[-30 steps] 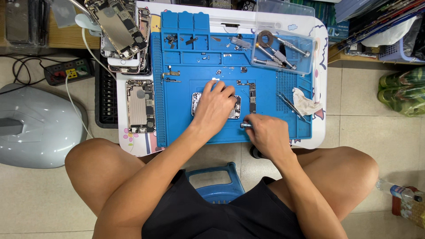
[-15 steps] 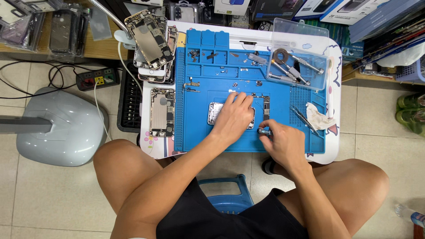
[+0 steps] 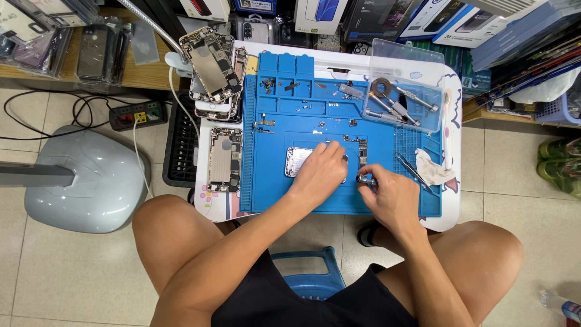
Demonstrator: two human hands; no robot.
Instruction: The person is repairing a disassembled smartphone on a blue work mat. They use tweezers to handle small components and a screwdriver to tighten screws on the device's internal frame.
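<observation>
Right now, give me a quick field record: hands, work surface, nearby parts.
left hand: pressing on the silver phone housing
right hand: gripping a small screwdriver, tip hidden
surface: blue repair mat on a small white table
right of mat: tweezers, crumpled wipe
back right: clear tool tray
left: opened phones

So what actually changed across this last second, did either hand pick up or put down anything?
Little changed. The view drifted, so the blue mat sits differently in frame. The left hand stays pressed on the opened phone, and the right hand keeps its fingers on the small screwdriver beside it. Nothing was picked up or released; the tweezers and parts tray lie as before.
</observation>
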